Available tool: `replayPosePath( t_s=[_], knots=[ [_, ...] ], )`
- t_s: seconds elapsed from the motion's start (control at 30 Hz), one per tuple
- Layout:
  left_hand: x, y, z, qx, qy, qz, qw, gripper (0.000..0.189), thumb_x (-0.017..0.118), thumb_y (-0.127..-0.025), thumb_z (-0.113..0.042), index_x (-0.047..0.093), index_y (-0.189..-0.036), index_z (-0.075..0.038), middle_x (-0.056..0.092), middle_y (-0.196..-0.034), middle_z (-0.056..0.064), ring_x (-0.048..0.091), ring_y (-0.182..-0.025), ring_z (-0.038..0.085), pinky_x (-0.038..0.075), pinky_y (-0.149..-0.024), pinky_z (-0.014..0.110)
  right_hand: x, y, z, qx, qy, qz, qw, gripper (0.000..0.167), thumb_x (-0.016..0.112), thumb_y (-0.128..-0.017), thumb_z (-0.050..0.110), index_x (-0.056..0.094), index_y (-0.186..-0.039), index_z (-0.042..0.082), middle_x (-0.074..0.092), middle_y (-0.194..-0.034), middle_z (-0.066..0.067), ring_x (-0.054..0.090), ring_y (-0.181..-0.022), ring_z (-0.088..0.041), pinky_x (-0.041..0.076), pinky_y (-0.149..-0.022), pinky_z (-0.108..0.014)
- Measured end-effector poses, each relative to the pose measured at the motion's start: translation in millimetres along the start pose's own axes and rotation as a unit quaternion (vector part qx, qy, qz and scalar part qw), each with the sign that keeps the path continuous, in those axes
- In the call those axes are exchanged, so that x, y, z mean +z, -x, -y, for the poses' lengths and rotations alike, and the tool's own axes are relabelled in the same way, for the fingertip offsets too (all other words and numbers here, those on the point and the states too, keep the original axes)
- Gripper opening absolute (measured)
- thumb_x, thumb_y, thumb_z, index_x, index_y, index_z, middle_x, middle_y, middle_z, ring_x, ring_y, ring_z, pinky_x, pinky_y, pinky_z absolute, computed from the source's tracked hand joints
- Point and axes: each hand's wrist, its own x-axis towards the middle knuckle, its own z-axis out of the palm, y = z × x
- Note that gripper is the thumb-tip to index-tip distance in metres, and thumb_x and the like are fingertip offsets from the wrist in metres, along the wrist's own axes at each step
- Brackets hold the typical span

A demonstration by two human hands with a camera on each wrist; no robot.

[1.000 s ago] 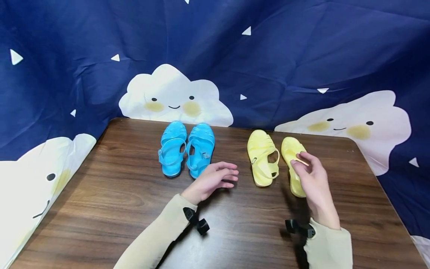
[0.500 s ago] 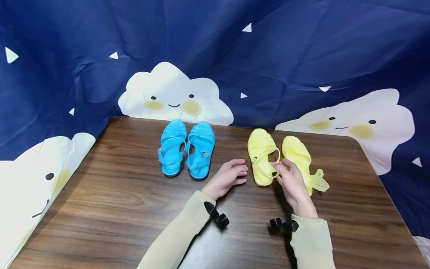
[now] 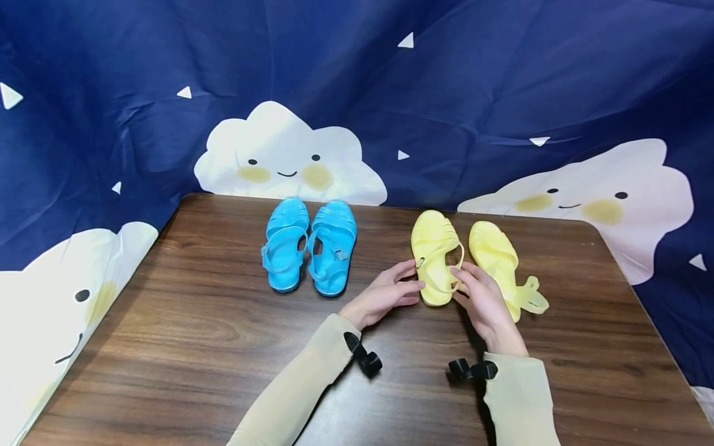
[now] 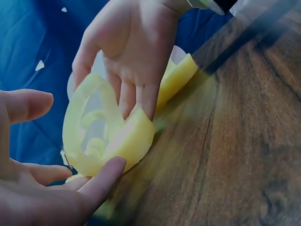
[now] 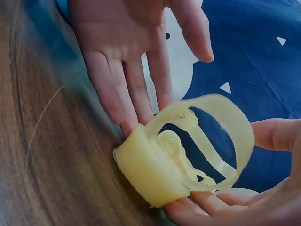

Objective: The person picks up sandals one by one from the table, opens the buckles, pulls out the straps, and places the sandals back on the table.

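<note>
The left one of two yellow sandals (image 3: 432, 234) lies on the table between my hands, toe away from me, its ankle strap looped up over the heel. My left hand (image 3: 382, 296) reaches its left side with extended fingers, the fingertips against the heel in the left wrist view. On the other side my right hand (image 3: 489, 305) has its fingers along the heel (image 5: 150, 169) and its thumb close to the strap. Neither hand curls round the sandal. Beside the right hand lies the second yellow sandal (image 3: 493, 248), its loose strap (image 3: 532, 297) sticking out to the right.
A pair of blue sandals (image 3: 287, 248) stands side by side left of my hands, toes toward the back. The brown wooden table (image 3: 195, 322) ends at a dark blue cloth (image 3: 446, 93) printed with white clouds.
My right hand has moved left from the right yellow sandal, whose strap now sticks out, to the left one. The left hand has moved right, away from the blue sandals, up to that sandal.
</note>
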Motion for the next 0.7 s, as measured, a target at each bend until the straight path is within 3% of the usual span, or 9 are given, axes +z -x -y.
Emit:
replayPosePath(
  t_s=[0.17,0.27,0.4,0.57,0.7],
  knots=[
    [0.5,-0.5,1.5,0.007,0.006,-0.008,0.9999,0.065,0.063,-0.092,-0.011,0.032,-0.149,-0.010,0.038,-0.150,0.012,0.056,-0.119,0.021,0.050,-0.099,0.040,0.2,-2.4,-3.3,-0.005,0.013,-0.001,0.9999,0.070,0.050,-0.101,0.026,0.010,-0.153,0.002,0.042,-0.120,0.002,0.046,-0.097,-0.006,0.035,-0.099,-0.029],
    [0.2,-0.3,1.3,0.010,0.002,-0.014,0.9998,0.065,0.063,-0.092,-0.011,0.032,-0.150,-0.010,0.039,-0.149,0.012,0.057,-0.116,0.020,0.051,-0.097,0.039,0.5,-2.6,-5.2,-0.010,0.020,0.002,0.9997,0.068,0.049,-0.101,0.022,0.012,-0.154,0.003,0.042,-0.135,-0.008,0.048,-0.102,-0.006,0.039,-0.094,-0.023],
    [0.3,0.7,0.5,0.013,-0.005,-0.020,0.9997,0.066,0.063,-0.092,-0.011,0.031,-0.150,-0.010,0.039,-0.147,0.013,0.058,-0.111,0.019,0.053,-0.094,0.038,0.6,-1.2,-6.7,-0.018,0.022,0.017,0.9995,0.068,0.050,-0.100,0.018,0.012,-0.153,0.003,0.030,-0.152,-0.017,0.050,-0.106,-0.005,0.045,-0.087,-0.018],
    [0.7,0.4,0.8,0.018,-0.014,-0.027,0.9994,0.067,0.064,-0.092,-0.012,0.031,-0.150,-0.010,0.039,-0.143,0.015,0.061,-0.102,0.019,0.055,-0.089,0.037,1.4,0.3,-6.6,-0.021,0.024,0.012,0.9994,0.064,0.051,-0.098,0.011,0.016,-0.151,0.000,0.034,-0.144,-0.015,0.053,-0.101,-0.003,0.049,-0.083,-0.019],
    [1.0,1.4,0.8,0.022,-0.037,-0.035,0.9984,0.067,0.065,-0.091,-0.014,0.032,-0.149,-0.012,0.042,-0.139,0.016,0.062,-0.097,0.020,0.056,-0.086,0.038,1.6,-0.1,-7.9,-0.022,0.021,0.003,0.9995,0.051,0.052,-0.096,0.008,0.029,-0.141,0.002,0.042,-0.128,-0.006,0.055,-0.095,-0.003,0.050,-0.079,-0.020]
  ],
)
